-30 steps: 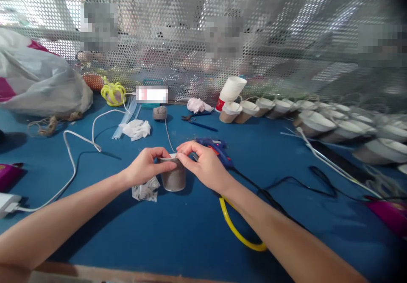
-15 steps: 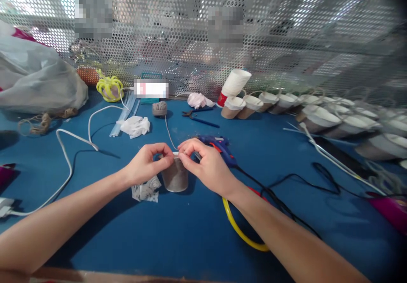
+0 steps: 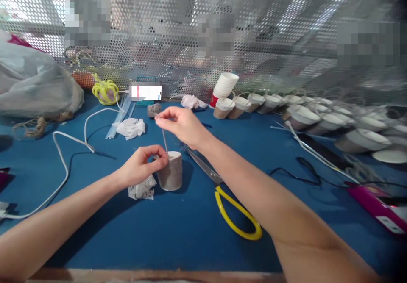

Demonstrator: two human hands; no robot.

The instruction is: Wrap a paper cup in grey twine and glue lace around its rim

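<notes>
The person's left hand (image 3: 141,166) had its thumb and forefinger brought together at the left side of the rim of a gray-wrapped cup (image 3: 171,176), gripping it there. The cup stood upright near the middle of the tabletop (image 3: 178,236), between its near and far edges. The right hand (image 3: 187,128) was raised beyond the cup, thumb and fingertips pinched on a gray cord (image 3: 164,141), which ran down steeply to the rim beside the left fingers. Just past the right fingertips, toward the far edge, sat a gray ball of yarn (image 3: 153,110).

A crumpled patterned paper (image 3: 142,189) lay just left of the cup, partly under the left hand, and a white crumpled tissue (image 3: 130,128) lay farther toward the far edge. Scissors (image 3: 238,213) with yellow handles lay to the right, handles toward the near edge, the right forearm passing above them. Toward the far right corner stood rows of similar wrapped cups (image 3: 303,120) with cord handles, with a stack of white cups (image 3: 226,84) behind the leftmost ones. A large plastic bag (image 3: 34,81) filled the far left corner.
</notes>
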